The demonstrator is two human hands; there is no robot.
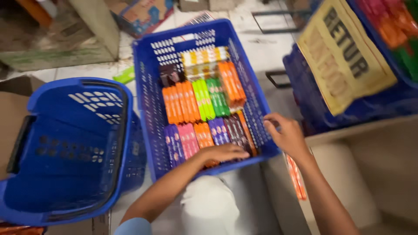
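- Pale floor tiles, worn and smudged, are lying under everything.
- An empty blue basket is sitting on the floor to the left.
- A printed cardboard box is lying beyond the basket, further right.
- A grey concrete block is standing behind the basket.
- A yellowish cardboard sign is leaning far right of the basket.
- Soft, even light is falling across the floor.

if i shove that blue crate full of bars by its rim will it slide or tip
Probably slides: the blue crate sits low and wide on smooth floor tiles. The packed bars lie flat in rows, likely adding low weight. The perforated plastic walls may flex slightly where the right hand grips the rim.
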